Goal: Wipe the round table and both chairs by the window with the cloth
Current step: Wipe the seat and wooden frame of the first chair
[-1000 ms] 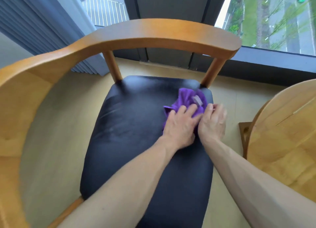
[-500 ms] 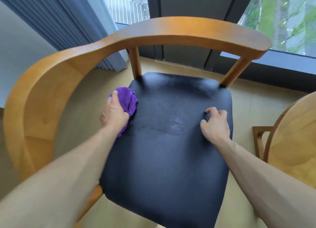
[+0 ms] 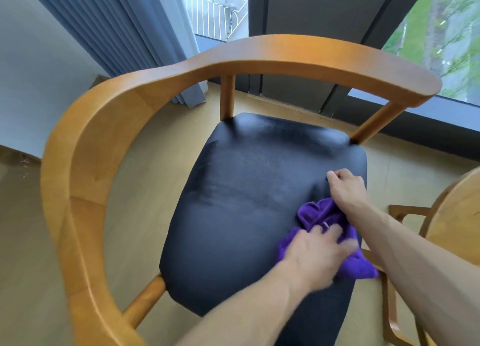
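A wooden armchair (image 3: 259, 57) with a curved back rail and a black padded seat (image 3: 246, 202) fills the view. A crumpled purple cloth (image 3: 319, 215) lies on the seat's right side, near the front. My left hand (image 3: 317, 252) presses on the cloth with its fingers spread, blurred by motion. My right hand (image 3: 345, 187) rests on the seat just beyond the cloth, fingers curled with the knuckles up, holding nothing that I can see. The round wooden table (image 3: 459, 231) shows at the right edge.
Floor-to-ceiling window (image 3: 441, 34) with a dark frame runs behind the chair. Grey-blue curtains (image 3: 135, 34) hang at the left. Pale wood floor (image 3: 145, 148) surrounds the chair. A wooden frame piece (image 3: 405, 210) sits between the chair and the table.
My left hand has swept the cloth from the seat's left rear edge across to its right front side. My right hand has stayed on the right part of the seat.
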Action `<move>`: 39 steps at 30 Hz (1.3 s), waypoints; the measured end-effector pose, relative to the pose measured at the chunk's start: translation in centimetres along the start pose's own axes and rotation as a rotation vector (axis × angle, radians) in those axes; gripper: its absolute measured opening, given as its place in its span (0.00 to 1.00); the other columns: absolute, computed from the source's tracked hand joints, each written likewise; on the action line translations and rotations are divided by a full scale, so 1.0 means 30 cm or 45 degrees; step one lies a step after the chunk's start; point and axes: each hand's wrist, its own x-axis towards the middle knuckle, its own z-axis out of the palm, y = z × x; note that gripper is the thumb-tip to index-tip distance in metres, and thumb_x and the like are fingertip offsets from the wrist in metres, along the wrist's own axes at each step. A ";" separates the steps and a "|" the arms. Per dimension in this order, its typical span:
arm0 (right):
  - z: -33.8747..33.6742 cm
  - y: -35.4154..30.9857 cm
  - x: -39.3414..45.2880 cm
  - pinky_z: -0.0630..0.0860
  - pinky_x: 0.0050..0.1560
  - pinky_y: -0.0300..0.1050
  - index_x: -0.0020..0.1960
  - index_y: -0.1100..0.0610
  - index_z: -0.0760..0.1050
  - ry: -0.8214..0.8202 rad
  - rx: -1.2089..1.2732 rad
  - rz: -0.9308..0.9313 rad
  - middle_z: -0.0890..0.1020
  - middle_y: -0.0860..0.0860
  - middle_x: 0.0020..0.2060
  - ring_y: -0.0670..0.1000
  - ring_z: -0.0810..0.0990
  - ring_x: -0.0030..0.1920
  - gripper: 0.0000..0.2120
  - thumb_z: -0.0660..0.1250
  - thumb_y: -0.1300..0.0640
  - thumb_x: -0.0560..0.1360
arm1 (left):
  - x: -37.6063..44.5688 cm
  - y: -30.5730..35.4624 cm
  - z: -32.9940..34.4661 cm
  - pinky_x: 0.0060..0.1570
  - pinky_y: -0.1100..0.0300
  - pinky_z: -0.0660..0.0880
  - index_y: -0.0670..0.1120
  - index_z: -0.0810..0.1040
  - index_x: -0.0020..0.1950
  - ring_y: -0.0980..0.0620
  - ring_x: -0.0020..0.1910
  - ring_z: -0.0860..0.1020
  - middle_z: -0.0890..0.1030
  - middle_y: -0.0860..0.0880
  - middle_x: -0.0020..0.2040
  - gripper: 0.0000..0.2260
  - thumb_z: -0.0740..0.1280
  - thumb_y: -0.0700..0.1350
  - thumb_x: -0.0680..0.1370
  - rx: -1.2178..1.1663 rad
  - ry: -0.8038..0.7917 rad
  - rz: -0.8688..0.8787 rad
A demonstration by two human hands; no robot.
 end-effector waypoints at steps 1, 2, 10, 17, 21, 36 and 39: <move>0.003 -0.003 -0.008 0.70 0.60 0.51 0.58 0.56 0.76 0.017 -0.007 0.002 0.74 0.62 0.61 0.63 0.75 0.58 0.17 0.56 0.47 0.79 | -0.017 -0.056 -0.023 0.35 0.50 0.69 0.52 0.67 0.63 0.39 0.51 0.75 0.69 0.45 0.58 0.22 0.70 0.42 0.72 0.012 0.032 -0.028; 0.007 -0.005 -0.018 0.70 0.60 0.52 0.58 0.55 0.76 0.036 -0.016 0.005 0.73 0.62 0.61 0.63 0.75 0.58 0.17 0.56 0.48 0.79 | -0.033 -0.128 -0.053 0.34 0.50 0.68 0.52 0.67 0.61 0.40 0.50 0.76 0.69 0.46 0.57 0.20 0.69 0.43 0.72 0.036 0.081 -0.104; 0.043 -0.004 -0.095 0.70 0.58 0.53 0.59 0.53 0.71 0.122 -0.170 -0.070 0.69 0.56 0.61 0.63 0.76 0.55 0.13 0.58 0.49 0.79 | -0.297 -0.813 -0.320 0.48 0.45 0.74 0.47 0.69 0.61 0.35 0.51 0.77 0.68 0.42 0.58 0.18 0.67 0.39 0.73 0.013 0.392 -1.247; 0.097 -0.031 -0.125 0.69 0.59 0.53 0.62 0.52 0.71 0.219 -0.020 -0.128 0.69 0.57 0.60 0.62 0.73 0.58 0.15 0.56 0.48 0.80 | -0.059 -0.459 -0.239 0.47 0.49 0.74 0.51 0.70 0.63 0.35 0.50 0.79 0.71 0.44 0.60 0.18 0.66 0.44 0.74 -0.194 0.473 -1.148; 0.052 -0.021 -0.091 0.69 0.63 0.54 0.58 0.57 0.74 0.202 0.430 -0.096 0.77 0.58 0.58 0.58 0.74 0.59 0.19 0.50 0.47 0.83 | 0.134 -0.170 -0.209 0.49 0.53 0.73 0.51 0.74 0.56 0.40 0.52 0.78 0.76 0.45 0.53 0.15 0.69 0.45 0.71 -0.969 0.448 -0.779; 0.102 -0.110 -0.109 0.58 0.70 0.68 0.76 0.38 0.52 0.301 -0.432 -0.476 0.52 0.53 0.78 0.62 0.53 0.76 0.40 0.62 0.29 0.69 | -0.015 -0.638 -0.229 0.70 0.44 0.64 0.54 0.66 0.75 0.42 0.73 0.66 0.61 0.48 0.78 0.22 0.62 0.52 0.80 -0.122 0.791 -1.081; 0.189 -0.160 -0.069 0.45 0.71 0.75 0.77 0.37 0.46 0.261 -0.597 -0.528 0.46 0.52 0.79 0.62 0.43 0.78 0.43 0.55 0.24 0.67 | -0.040 -0.691 -0.156 0.77 0.46 0.51 0.55 0.61 0.79 0.47 0.79 0.57 0.56 0.49 0.81 0.23 0.56 0.54 0.83 0.034 0.653 -0.954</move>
